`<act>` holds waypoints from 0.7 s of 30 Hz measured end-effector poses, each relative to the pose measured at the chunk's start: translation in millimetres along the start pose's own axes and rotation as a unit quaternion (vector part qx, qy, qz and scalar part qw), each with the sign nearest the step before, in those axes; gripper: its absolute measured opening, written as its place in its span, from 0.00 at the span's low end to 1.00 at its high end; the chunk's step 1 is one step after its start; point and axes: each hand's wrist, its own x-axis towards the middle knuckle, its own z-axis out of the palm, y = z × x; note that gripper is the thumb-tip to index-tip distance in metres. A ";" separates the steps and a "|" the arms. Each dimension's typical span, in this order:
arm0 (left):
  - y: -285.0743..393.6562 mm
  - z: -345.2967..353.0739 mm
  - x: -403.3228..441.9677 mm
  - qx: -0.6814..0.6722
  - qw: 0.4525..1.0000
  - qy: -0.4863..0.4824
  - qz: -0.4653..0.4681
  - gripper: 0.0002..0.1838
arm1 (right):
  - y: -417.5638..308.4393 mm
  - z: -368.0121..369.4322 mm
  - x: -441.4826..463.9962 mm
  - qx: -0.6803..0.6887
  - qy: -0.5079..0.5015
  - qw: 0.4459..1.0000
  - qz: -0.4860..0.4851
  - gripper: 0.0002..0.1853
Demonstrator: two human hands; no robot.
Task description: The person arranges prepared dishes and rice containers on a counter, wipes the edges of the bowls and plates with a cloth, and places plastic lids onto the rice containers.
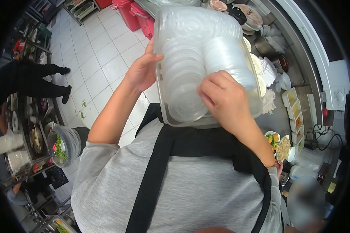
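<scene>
Tub: clear plastic box (163,108) in the upper centre of the frame, its open side facing the camera and its lower edge just by the black apron (198,139)
Lids: round, clear and nested on edge inside the tub, with a left row (182,73), a right row (226,56) and a top row (206,25)
Left hand: at the tub's left wall (144,70), thumb over the rim, the other fingers mostly hidden behind the wall; it clasps the tub by that side
Right hand: over the lower right of the lids (223,99), fingers curled and tips bunched near the thumb; whether they pinch a lid I cannot tell
Lid handling: probably light, thin and springy, slick against each other and apt to cling in twos; best taken by the outer edge, as a hard squeeze could crease or crack one
Tub handling: likely stiff and light for its bulk; the rim looks the surest hold
Around: pink bins (125,13) at upper left of centre, white trays (293,110) at right, a person in dark clothes (29,77) at left
</scene>
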 end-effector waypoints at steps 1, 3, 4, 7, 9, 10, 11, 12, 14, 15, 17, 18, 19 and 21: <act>0.9 1.5 0.3 0.004 1.000 0.001 -0.002 0.47 | 0.8 0.1 -0.2 0.013 -0.004 1.000 -0.009 0.08; 1.8 4.0 0.0 0.012 1.000 0.003 -0.006 0.47 | 1.8 0.1 -1.4 0.038 -0.011 0.999 -0.025 0.08; 1.3 3.5 0.6 0.009 1.000 0.001 -0.007 0.48 | 1.6 -1.3 -1.7 0.048 -0.015 0.998 -0.026 0.08; -1.1 0.7 3.1 0.001 1.000 -0.005 -0.007 0.48 | -1.4 -8.4 -1.5 0.085 -0.027 0.996 -0.030 0.08; -1.8 -0.2 4.3 -0.002 1.000 -0.014 -0.006 0.48 | -3.3 -11.7 -1.5 0.122 -0.033 0.991 -0.034 0.09; -1.9 -0.1 4.2 0.000 1.000 -0.008 -0.007 0.48 | -3.3 -12.2 -2.4 0.129 -0.058 0.990 -0.016 0.09; -1.9 0.0 3.8 0.003 1.000 -0.002 -0.008 0.48 | -2.9 -12.9 -3.3 0.136 -0.082 0.987 0.002 0.09; -1.8 0.2 3.6 0.006 1.000 0.004 -0.009 0.48 | -2.0 -13.6 -4.0 0.144 -0.106 0.984 0.020 0.09; -4.6 -2.6 4.5 0.003 1.000 0.013 -0.009 0.47 | -1.5 -18.9 -1.4 0.230 -0.121 0.966 0.015 0.09; -5.2 -4.2 7.0 0.005 1.000 0.014 -0.009 0.47 | 0.2 -25.2 0.4 0.251 -0.111 0.961 0.024 0.08; -4.6 -4.6 8.3 -0.016 1.000 0.019 0.003 0.47 | 6.4 -41.5 2.7 0.272 -0.074 0.958 0.054 0.07; -4.6 -6.9 7.8 -0.025 0.999 0.019 0.009 0.47 | 10.6 -51.7 2.7 0.271 -0.045 0.959 0.074 0.07; -6.6 -19.8 6.4 -0.027 0.998 0.051 -0.003 0.43 | 16.8 -59.6 5.0 0.296 0.089 0.947 0.085 0.08; -1.5 -33.7 1.1 -0.051 0.996 0.071 0.009 0.34 | 38.5 -84.4 5.3 0.294 0.353 0.884 0.091 0.11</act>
